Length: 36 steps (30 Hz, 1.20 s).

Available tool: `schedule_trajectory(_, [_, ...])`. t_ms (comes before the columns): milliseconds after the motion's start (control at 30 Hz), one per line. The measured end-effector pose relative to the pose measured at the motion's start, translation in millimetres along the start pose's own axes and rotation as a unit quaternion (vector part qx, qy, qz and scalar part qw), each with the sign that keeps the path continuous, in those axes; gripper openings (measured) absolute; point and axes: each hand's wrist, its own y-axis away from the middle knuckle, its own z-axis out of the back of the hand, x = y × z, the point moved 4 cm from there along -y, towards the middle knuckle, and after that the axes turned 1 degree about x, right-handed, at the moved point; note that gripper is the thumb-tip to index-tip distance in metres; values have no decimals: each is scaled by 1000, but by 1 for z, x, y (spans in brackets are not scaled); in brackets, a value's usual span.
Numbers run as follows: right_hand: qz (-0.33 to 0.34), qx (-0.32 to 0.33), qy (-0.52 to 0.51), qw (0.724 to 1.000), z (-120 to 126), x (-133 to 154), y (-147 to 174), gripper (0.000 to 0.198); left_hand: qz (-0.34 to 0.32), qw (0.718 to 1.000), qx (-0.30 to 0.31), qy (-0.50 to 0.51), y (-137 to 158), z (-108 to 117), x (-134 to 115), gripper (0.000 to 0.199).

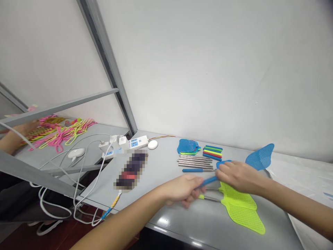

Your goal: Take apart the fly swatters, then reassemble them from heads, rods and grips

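Observation:
My left hand [183, 190], a little blurred, is closed on the end of a blue handle [209, 181]. My right hand [238, 176] closes round the same fly swatter farther along and hides its rod. Its blue mesh head [260, 158] seems to stick out past my right hand. Behind my hands lies another swatter with a blue handle [192, 170], partly covered by my right hand. Below my right hand, yellow-green swatters [244, 215] overlap on the grey table [169, 222].
Metal rods [195, 161], coloured handle tubes [212, 152] and stacked swatter heads [187, 146] lie at the back. Leftward are a pixelated object [131, 172], a power strip [138, 142] and white cables. Beyond the metal frame [114, 76], another person's hand [27, 128] is near pink and yellow cords [62, 135].

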Motion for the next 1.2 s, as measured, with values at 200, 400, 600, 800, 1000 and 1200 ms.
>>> schedule_trajectory(200, [-132,108,-131,977,4,-5,-13,21,-145,741,-349,-556,4,-1,-27,28])
schedule_trajectory(400, [-125,133,-162,970,9,12,-15,23,-119,799,-212,-551,-5,3,-13,44])
schedule_trajectory(600, [-23,54,-53,997,8,15,-12,14,-107,958,-64,-258,6,11,-13,44])
schedule_trajectory(800, [26,-9,34,999,20,17,-16,14,115,936,263,205,9,7,11,40])
schedule_trajectory(1000, [4,-11,50,999,9,5,-4,12,62,984,142,85,-5,7,8,44])
schedule_trajectory(1200, [-124,54,-19,991,-3,-1,3,11,-166,832,-273,-452,-10,13,-18,30])
